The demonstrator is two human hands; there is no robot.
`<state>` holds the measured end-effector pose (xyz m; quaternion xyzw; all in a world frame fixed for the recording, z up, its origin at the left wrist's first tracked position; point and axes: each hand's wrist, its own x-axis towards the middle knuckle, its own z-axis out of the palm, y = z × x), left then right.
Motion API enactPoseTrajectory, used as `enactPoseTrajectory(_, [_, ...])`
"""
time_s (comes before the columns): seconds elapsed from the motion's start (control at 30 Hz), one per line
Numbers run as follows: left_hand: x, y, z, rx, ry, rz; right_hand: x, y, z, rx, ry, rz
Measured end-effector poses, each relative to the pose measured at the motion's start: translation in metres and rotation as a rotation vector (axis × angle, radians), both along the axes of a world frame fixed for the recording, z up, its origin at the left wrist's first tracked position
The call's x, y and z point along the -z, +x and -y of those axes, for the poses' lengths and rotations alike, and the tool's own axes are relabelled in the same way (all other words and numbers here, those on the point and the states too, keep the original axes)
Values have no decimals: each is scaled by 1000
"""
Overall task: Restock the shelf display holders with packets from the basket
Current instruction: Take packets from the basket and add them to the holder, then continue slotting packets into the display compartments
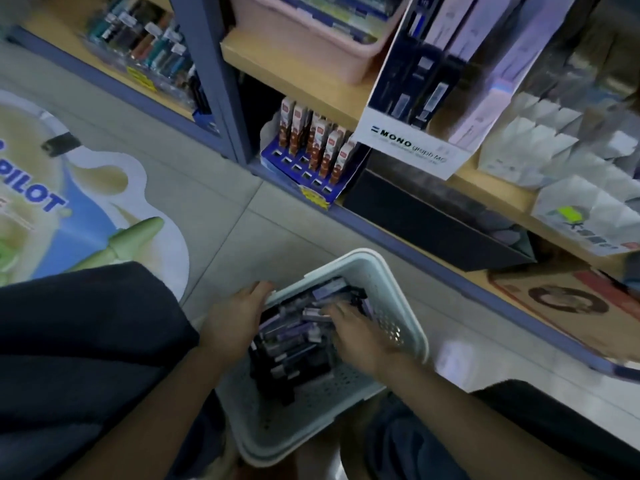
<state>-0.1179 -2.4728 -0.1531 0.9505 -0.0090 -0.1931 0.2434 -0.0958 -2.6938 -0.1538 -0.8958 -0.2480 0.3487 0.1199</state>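
We see the white perforated plastic basket (398, 292) on the pale tiled floor (221, 209), and we take every place from it. Inside it lies a loose pile of slim purple and black packets (294, 337). Our left hand (235, 320) holds the basket's left rim, fingers bent over the edge. Our right hand (360, 337) is inside the basket on the pile, its fingers (337, 311) curved down onto a pale purple packet; whether they pinch it we cannot tell through the blur. Beyond the basket, on the wooden shelf (311, 81), stands the white and dark cardboard display holder marked MONO (408, 143). Beyond the basket and a little left, lower, sits a blue cardboard stand of red-brown packs (294, 168). Left of the basket a blue and white PILOT floor sticker (86, 202) lies flat.
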Motion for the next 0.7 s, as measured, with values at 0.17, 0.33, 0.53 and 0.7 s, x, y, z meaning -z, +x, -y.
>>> enactPoseTrajectory(0.17, [16, 14, 2, 130, 7, 254, 47, 13, -7, 262, 52, -91])
enactPoseTrajectory(0.33, [17, 35, 5, 183, 77, 364, 73, 24, -5, 214, -39, -54])
enactPoseTrajectory(0.53, [22, 78, 8, 215, 50, 435, 85, 32, -11, 272, -127, 2])
enactPoseTrajectory(0.7, [24, 111, 6, 253, 23, 510, 81, 53, -20, 241, -193, -25])
